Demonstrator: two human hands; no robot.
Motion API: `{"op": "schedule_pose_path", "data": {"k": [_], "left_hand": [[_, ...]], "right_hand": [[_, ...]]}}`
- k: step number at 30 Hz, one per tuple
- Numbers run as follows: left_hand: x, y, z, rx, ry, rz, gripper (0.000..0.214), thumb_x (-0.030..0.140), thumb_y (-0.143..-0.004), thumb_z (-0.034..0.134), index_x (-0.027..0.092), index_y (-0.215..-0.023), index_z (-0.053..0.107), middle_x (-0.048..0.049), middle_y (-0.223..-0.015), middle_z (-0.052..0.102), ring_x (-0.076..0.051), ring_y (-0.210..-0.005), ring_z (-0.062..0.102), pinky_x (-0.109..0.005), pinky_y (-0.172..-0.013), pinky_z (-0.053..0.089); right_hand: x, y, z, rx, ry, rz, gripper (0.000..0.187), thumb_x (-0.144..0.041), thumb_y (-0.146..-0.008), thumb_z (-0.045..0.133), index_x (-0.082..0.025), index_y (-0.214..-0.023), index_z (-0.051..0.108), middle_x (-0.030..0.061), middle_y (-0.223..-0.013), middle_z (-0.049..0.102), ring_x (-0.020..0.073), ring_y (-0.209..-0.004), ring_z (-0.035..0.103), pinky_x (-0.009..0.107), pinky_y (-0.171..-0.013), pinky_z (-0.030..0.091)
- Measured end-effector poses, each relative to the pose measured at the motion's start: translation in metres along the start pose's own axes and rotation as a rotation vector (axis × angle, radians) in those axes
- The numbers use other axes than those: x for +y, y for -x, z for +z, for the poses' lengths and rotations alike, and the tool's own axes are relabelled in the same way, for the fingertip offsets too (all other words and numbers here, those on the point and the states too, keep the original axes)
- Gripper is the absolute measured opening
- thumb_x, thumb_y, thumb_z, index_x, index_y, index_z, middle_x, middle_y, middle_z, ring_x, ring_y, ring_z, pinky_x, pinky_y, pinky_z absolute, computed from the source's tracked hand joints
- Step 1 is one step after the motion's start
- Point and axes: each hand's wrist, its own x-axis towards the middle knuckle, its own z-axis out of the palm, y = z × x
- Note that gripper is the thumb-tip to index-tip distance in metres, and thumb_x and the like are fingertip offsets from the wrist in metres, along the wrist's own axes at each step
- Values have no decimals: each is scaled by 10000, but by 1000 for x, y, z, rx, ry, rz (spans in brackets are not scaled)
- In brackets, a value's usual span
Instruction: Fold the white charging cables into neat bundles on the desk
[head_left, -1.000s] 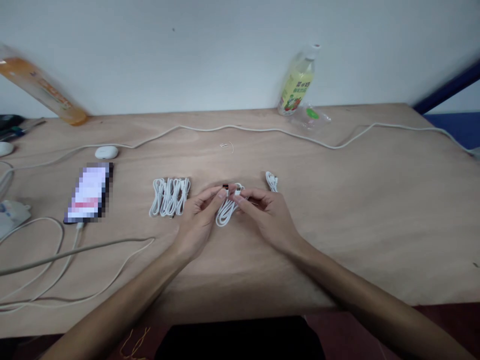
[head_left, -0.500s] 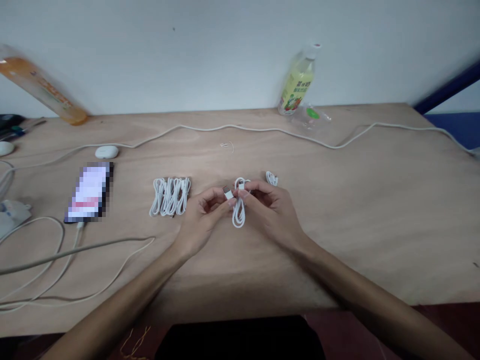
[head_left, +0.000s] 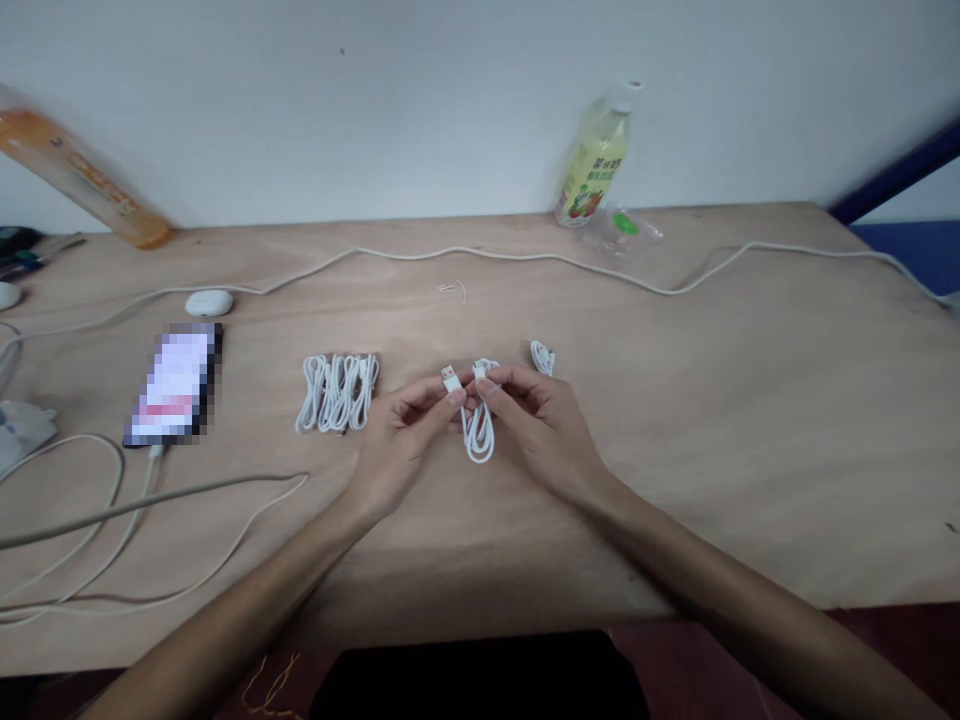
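Observation:
Between both hands, above the middle of the table, is a coiled white USB cable [head_left: 480,440]. My left hand [head_left: 401,425] is closed, pinching the cable by its USB plug, whose metal end points up and away. Closed as well, my right hand [head_left: 544,420] grips the coil near the cable's other connector. The loops hang down below the fingertips. To the left of my left hand lies a row of several bundled white cables [head_left: 337,393]. Just beyond my right hand rests a small white coiled cable [head_left: 542,357], partly hidden by the fingers.
A phone [head_left: 174,385] with a charging lead lies at left, below a white earbud case [head_left: 209,303]. A long white cord [head_left: 420,258] crosses the table's back. An orange bottle [head_left: 90,180] and a yellow-green bottle [head_left: 596,165] stand by the wall. Small twist ties [head_left: 454,290] lie mid-table.
The USB plug in my left hand has turned so its metal end shows more fully. The hanging loops have shifted slightly lower. Both hands keep their grip.

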Motion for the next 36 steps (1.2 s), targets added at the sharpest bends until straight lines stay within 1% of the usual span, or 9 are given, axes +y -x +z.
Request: {"op": "schedule_pose_path", "data": {"k": [4, 6, 9, 13, 18, 22, 28, 36], "left_hand": [[-2, 1, -1, -37, 35, 8, 292, 445, -969, 841, 244, -1171, 903, -87, -1138, 887, -250, -979, 834, -357, -841, 702], [-2, 2, -1, -44, 47, 15, 289, 444, -972, 843, 256, -1182, 903, -86, -1177, 883, -259, -1000, 836, -368, -848, 707], [0, 3, 0, -37, 63, 15, 270, 441, -951, 870, 263, -1150, 911, -89, -1206, 880, -275, -1028, 837, -397, -873, 713], [1, 2, 1, -19, 89, -6, 267, 450, -913, 909, 248, -1087, 918, -98, -1117, 892, -273, -970, 843, -432, -893, 716], [5, 1, 1, -19, 101, -6, 248, 446, -889, 928, 237, -1022, 916, -84, -1034, 892, -244, -884, 839, -388, -824, 717], [7, 1, 1, -11, 75, -16, 236, 427, -890, 921, 234, -1025, 912, -79, -1000, 887, -241, -866, 835, -388, -811, 715], [7, 1, 0, -15, 63, -28, 279, 446, -889, 909, 220, -1051, 907, -87, -969, 882, -252, -861, 832, -409, -809, 716], [6, 1, -1, -4, 32, -15, 281, 450, -886, 917, 215, -1039, 908, -79, -942, 883, -230, -805, 823, -392, -800, 716]], "right_hand": [[0, 0, 1, 40, 49, -34, 251, -460, -956, 796, -227, -863, 791, 11, -836, 792, 153, -741, 706, 293, -702, 589], [-1, 0, 2, 59, 57, -32, 245, -458, -947, 804, -226, -870, 787, 8, -816, 779, 148, -708, 685, 288, -665, 571], [-1, 1, 3, 76, 53, -39, 241, -456, -932, 814, -231, -856, 771, -6, -767, 743, 143, -665, 651, 282, -618, 543], [-1, 1, 3, 76, 62, -85, 225, -434, -934, 803, -235, -837, 763, -12, -753, 725, 138, -663, 624, 283, -623, 525], [0, 1, 4, 85, 57, -88, 222, -442, -923, 814, -236, -846, 780, -2, -781, 736, 150, -694, 641, 290, -640, 534], [-1, 1, 4, 89, 70, -84, 212, -431, -930, 810, -240, -839, 787, 0, -780, 743, 154, -696, 650, 296, -651, 546], [-1, 1, 3, 74, 88, -80, 268, -486, -933, 814, -240, -826, 793, 12, -787, 758, 168, -720, 673, 312, -672, 577], [0, 1, 4, 94, 35, -87, 206, -421, -910, 831, -241, -821, 785, 4, -783, 769, 166, -704, 688, 307, -653, 590]]}}
